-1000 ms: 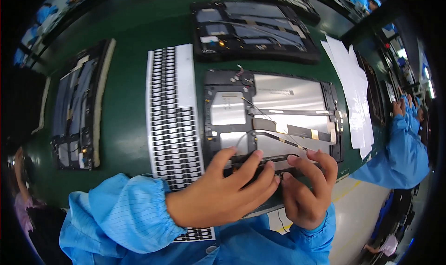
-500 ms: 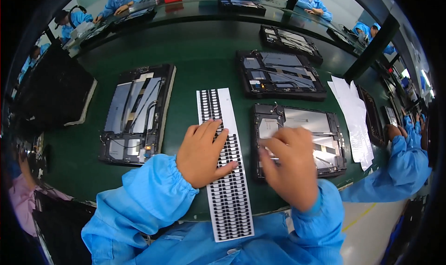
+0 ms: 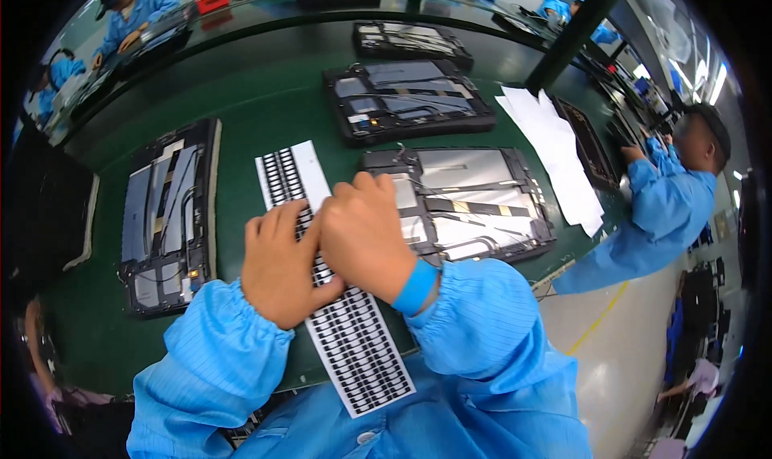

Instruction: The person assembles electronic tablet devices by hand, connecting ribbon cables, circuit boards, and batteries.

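Observation:
A long white sheet (image 3: 318, 318) carries rows of small black-and-white stickers and reaches over the table's front edge toward me. My left hand (image 3: 280, 270) lies on it, palm down, with its fingers stretched out. Close against it, my right hand (image 3: 362, 238) is over the sheet with curled fingers. Its fingertips are hidden, so whatever they pinch does not show. A blue band (image 3: 416, 288) circles my right wrist. Just right of the hands lies an opened tablet-like device (image 3: 474, 201) with silver plates and black cables. Another opened device (image 3: 165, 218) rests at the left.
Behind lie two more opened devices (image 3: 410, 97) (image 3: 414, 41). White papers (image 3: 551, 153) and a black tray (image 3: 587, 141) are at the right, near a dark post (image 3: 575, 32). A black box (image 3: 52, 201) stands far left. A co-worker (image 3: 675, 185) in blue sits at right.
My right hand has moved left, from over the near device to the sticker sheet beside my left hand. The view has turned to the right. My left hand stays on the sheet.

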`<state>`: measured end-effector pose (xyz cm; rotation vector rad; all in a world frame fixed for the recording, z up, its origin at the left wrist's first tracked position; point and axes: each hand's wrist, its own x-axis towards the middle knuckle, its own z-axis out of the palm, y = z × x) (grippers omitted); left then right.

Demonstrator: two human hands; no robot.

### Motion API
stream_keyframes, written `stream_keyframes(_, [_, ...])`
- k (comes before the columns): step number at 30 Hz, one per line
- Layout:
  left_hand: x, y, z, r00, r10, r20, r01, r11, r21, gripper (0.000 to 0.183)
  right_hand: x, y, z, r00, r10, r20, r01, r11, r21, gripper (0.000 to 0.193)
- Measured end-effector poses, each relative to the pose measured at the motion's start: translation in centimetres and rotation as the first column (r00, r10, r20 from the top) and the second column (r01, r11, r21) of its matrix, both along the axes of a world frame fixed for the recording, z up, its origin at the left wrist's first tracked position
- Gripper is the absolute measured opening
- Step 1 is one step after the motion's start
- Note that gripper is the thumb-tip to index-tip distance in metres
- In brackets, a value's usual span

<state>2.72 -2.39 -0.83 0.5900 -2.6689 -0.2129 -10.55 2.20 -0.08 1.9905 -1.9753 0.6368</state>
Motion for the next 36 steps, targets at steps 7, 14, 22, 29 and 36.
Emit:
stream_keyframes(7, [0.2,-0.6,-0.8,0.995,0.057,0.087,-0.051,0.996,-0.067,0.068,1.3,5.0,1.7,0.899,0.363,0.244,-0.295,0.915,-0.275,0.012])
stream_keyframes(14, [-1.5,2.5,4.0,0.994,-0.113,-0.003,0.113,0.99,0.085,0.063,-7.2,19.4,2.8,0.571,-0.047,0.82,0.018,0.999,0.045,0.007])
stream_keyframes(22, [-11.0,7.6,3.6,0.759,-0.65,-0.039,0.651,0.756,0.061,0.05,-13.6,19.2,2.5,0.434,-0.162,0.886,0.385,0.923,-0.02,0.006])
stream_keyframes(29, [-11.9,7.8,1.9,0.751,-0.65,0.114,0.659,0.749,-0.069,0.041,-14.0,18.1,1.1,0.629,-0.218,0.747,0.296,0.955,0.029,0.006])
stream_keyframes(36, [-12.2,7.9,2.0,0.767,-0.626,0.136,0.637,0.769,-0.052,0.038,-14.9,18.2,0.9,0.569,-0.201,0.797,0.302,0.953,0.024,0.006])
